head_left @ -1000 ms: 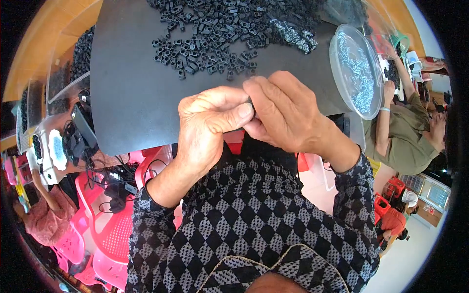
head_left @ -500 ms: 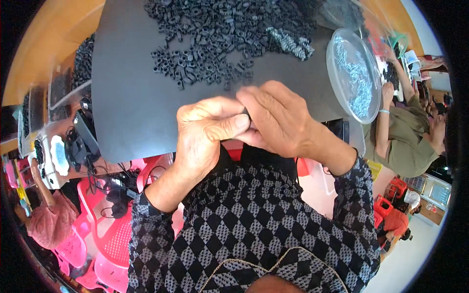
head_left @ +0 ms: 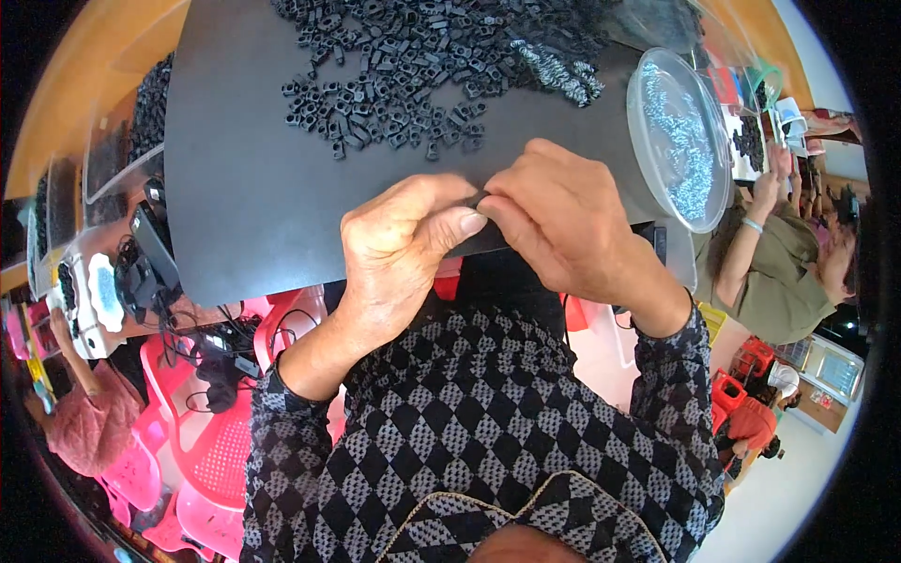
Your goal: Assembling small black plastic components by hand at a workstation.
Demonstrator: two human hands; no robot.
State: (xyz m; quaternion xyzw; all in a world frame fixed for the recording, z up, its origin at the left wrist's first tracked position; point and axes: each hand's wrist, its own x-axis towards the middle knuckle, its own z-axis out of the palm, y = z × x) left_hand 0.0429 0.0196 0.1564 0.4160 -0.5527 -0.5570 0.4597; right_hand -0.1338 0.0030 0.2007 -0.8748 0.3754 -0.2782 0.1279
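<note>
My left hand and my right hand meet over the near part of the dark table, thumbs and forefingers pinched closed. Between the left fingertips is a small black plastic part, mostly covered by the fingers. The right fingertips press together right beside it; whatever they grip is too small to make out. Beyond my hands spreads a heap of similar small black plastic parts. A little pile of small silvery metal pieces lies at that heap's right edge.
A round clear tray of tiny silvery pieces sits on the table's right side. Clear bins and black devices with cables stand at left. Pink chairs are lower left. Co-workers sit at the left and right.
My hands have shifted slightly, and the right fingers have moved from overlapping the left ones to a fingertip pinch beside them. The view has tilted a little.
</note>
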